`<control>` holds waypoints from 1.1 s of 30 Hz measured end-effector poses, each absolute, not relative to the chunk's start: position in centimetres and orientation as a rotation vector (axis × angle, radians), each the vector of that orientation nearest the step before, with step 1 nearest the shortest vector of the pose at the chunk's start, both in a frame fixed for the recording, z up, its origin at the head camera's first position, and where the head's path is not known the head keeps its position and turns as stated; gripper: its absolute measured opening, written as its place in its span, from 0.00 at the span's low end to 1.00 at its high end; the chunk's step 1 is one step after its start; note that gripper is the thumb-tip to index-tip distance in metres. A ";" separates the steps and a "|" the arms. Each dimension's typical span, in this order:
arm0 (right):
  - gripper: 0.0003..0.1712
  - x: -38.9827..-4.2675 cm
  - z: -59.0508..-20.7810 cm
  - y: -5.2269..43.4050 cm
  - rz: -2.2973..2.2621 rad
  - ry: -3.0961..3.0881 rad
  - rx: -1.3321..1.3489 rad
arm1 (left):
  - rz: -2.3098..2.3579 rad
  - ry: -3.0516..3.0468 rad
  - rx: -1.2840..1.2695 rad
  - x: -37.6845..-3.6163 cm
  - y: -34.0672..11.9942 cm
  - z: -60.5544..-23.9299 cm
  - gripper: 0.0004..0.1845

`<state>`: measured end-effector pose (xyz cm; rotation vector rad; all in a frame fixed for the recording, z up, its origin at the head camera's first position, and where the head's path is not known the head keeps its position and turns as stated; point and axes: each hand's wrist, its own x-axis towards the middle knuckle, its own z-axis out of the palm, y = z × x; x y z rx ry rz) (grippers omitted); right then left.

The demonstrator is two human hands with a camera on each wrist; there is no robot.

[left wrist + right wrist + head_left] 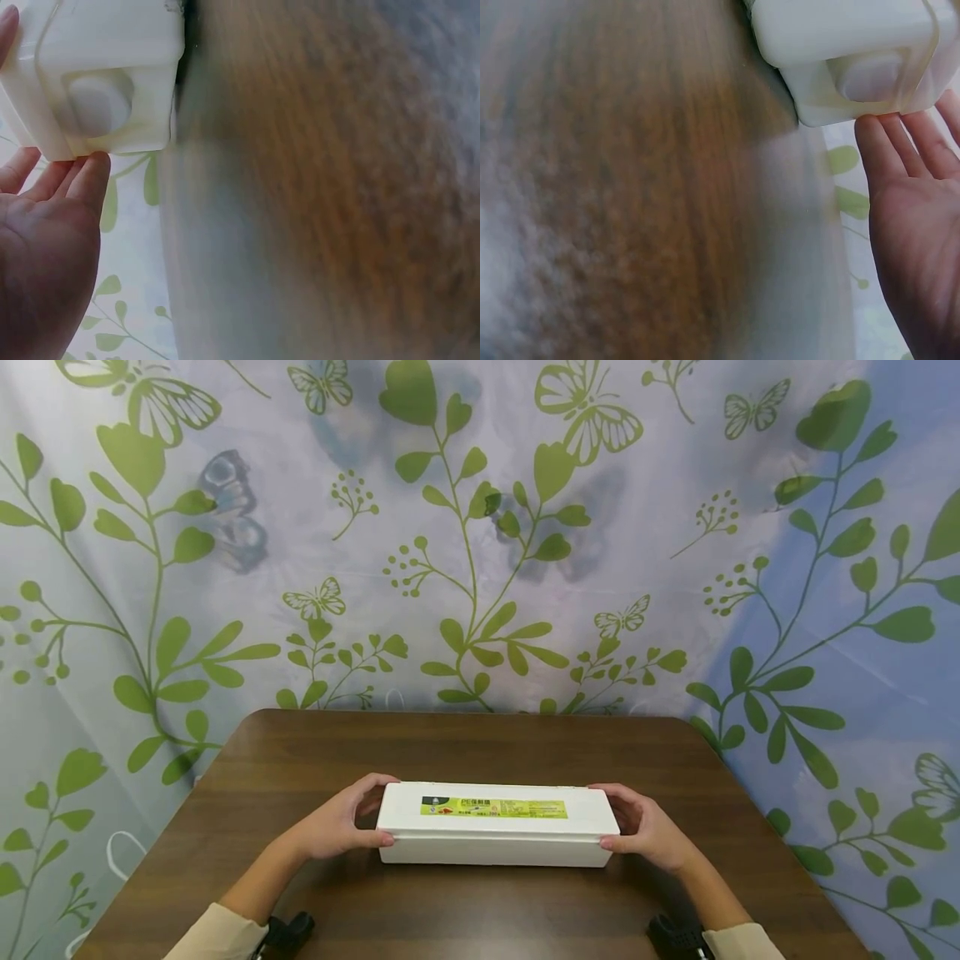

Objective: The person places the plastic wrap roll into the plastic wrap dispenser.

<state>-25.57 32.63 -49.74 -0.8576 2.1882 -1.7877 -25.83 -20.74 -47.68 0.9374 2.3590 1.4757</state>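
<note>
Right now I see a long white foam box (495, 827) with a yellow-green label lying flat near the desk's (465, 743) front edge. My left hand (337, 827) and right hand (648, 831) curl their grip around its two short ends, thumbs on the near side.

The table (337, 187) is blurred in both wrist views, and the box's label (493, 808) print is too small to read.

This looks like a makeshift recording corner rather than a lived-in room: a dark wood-grain table (480, 752) with rounded corners stands right against a hanging cloth backdrop (480, 527) printed with green leaves and butterflies. The backdrop wraps round the table's far edge and both sides, hiding any walls.
</note>
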 end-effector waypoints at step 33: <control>0.36 -25.9 -47.1 32.8 -1.794 2.359 -0.897 | 1.418 2.473 0.966 -26.9 -22.4 -46.1 0.38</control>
